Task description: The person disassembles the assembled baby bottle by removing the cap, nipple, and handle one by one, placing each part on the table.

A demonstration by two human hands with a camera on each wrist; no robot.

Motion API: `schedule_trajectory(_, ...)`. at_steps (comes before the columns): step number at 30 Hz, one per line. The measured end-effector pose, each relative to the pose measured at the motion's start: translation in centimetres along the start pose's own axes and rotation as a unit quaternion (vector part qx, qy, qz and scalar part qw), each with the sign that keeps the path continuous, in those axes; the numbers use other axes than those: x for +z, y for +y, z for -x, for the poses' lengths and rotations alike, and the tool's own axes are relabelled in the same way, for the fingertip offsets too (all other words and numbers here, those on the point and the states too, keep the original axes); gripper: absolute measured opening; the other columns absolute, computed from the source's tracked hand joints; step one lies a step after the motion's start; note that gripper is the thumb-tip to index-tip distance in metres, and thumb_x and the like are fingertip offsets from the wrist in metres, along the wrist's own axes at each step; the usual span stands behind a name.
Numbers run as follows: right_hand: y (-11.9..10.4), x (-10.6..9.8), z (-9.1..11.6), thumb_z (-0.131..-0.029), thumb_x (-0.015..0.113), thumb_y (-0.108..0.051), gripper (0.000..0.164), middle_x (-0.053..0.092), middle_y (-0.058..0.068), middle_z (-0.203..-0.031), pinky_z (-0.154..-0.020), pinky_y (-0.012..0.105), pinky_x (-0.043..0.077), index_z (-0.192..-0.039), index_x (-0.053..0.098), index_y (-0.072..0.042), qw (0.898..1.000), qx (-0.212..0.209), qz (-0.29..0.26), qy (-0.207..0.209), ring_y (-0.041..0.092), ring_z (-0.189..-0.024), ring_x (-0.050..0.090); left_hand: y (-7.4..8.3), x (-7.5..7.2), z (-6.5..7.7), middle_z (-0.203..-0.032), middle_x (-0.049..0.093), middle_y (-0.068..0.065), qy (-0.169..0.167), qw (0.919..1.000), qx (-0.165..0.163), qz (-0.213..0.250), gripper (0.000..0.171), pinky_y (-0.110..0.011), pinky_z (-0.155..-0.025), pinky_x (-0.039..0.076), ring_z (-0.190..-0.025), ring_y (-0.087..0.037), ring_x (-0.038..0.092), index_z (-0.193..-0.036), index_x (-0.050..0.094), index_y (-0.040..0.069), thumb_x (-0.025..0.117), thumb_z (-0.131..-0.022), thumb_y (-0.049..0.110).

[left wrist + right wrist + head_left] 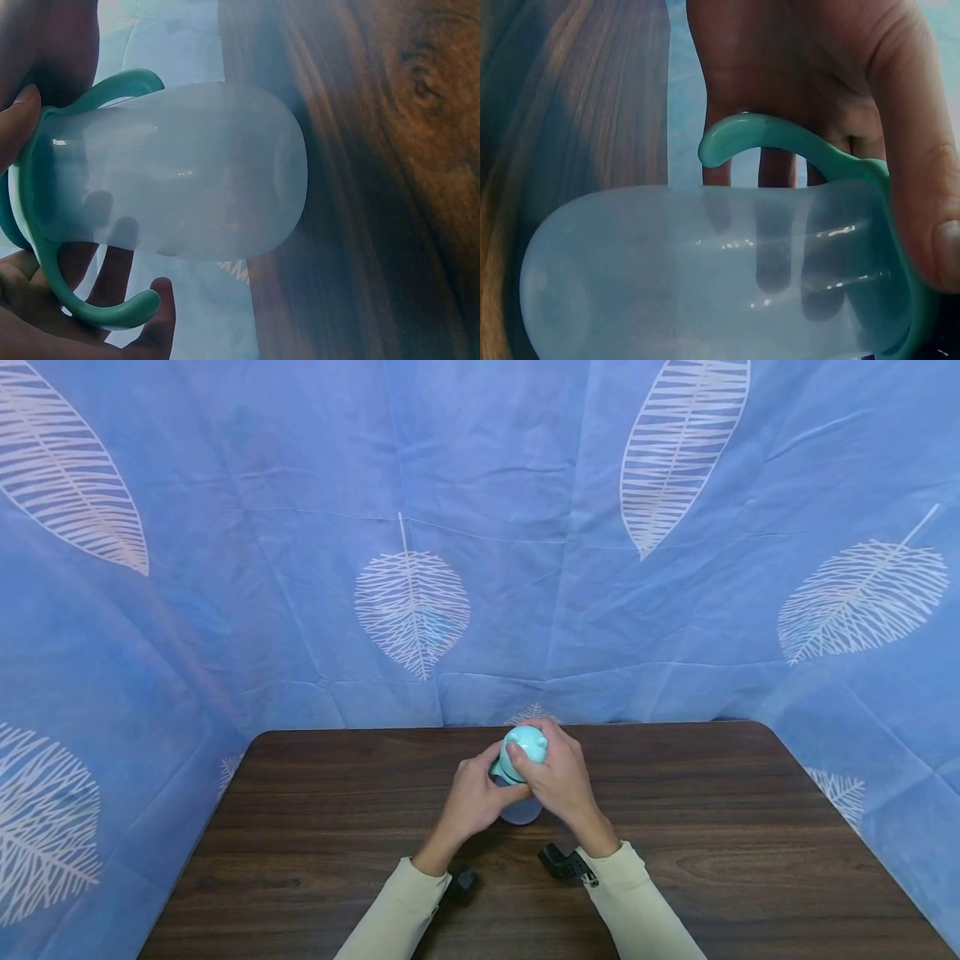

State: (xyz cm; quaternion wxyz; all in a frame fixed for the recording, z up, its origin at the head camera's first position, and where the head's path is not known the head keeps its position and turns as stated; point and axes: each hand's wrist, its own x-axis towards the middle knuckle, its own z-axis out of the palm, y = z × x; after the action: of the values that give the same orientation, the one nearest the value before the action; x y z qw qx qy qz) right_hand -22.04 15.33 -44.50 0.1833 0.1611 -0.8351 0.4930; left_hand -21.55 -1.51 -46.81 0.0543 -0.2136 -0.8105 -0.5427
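A translucent baby bottle (522, 813) with a teal handle ring and a rounded teal cap (532, 740) stands between both hands near the table's far edge. My left hand (472, 795) grips the bottle's upper part, its thumb in front and several fingers behind, as the right wrist view shows. My right hand (566, 775) holds the cap from the right, thumb across its near side. Two curved teal handles (112, 311) stick out from the ring in the left wrist view. In the right wrist view, the bottle (667, 262) looks frosted, and the cap is out of frame.
The dark wooden table (735, 827) has rounded far corners. Behind it hangs a blue cloth (510, 593) with white leaf prints. A black device (562, 863) sits at the right wrist, and another black device (463, 882) at the left.
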Motion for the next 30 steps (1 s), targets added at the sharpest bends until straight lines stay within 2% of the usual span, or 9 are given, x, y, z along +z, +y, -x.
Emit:
schedule_trajectory(8,-0.14,0.1,-0.08,-0.101,0.077,-0.026,0.04,0.072,0.017,-0.113,-0.065,0.042,0.06,-0.129,0.07,0.001,1.0,0.002,0.003,0.012,0.025,-0.083,0.068,0.07,0.03,-0.13,-0.125,0.078,-0.013,-0.001,1.0,0.004,-0.006,0.066,-0.041,-0.087,0.063,-0.104,-0.024,0.076,-0.149,0.066,0.002,0.088,-0.094,0.03)
schedule_trajectory(19,-0.35,0.23,-0.1,-0.1,0.077,-0.028,0.042,0.073,0.017,-0.112,-0.064,0.042,0.059,-0.13,0.071,0.002,1.0,0.008,0.006,0.028,0.025,-0.082,0.069,0.25,-0.04,-0.16,-0.124,0.079,-0.011,-0.003,0.9999,-0.011,-0.005,0.068,-0.039,-0.087,0.062,-0.104,-0.022,0.075,-0.152,0.065,0.004,0.088,-0.094,0.031)
schedule_trajectory(30,-0.19,0.26,0.11,-0.101,0.076,-0.028,0.041,0.072,0.018,-0.114,-0.065,0.042,0.06,-0.131,0.07,0.0,1.0,0.006,0.006,0.017,0.026,-0.083,0.069,0.29,0.11,0.01,-0.126,0.078,-0.011,-0.005,1.0,-0.007,-0.002,0.067,-0.044,-0.09,0.062,-0.107,-0.024,0.075,-0.15,0.065,0.003,0.088,-0.094,0.031)
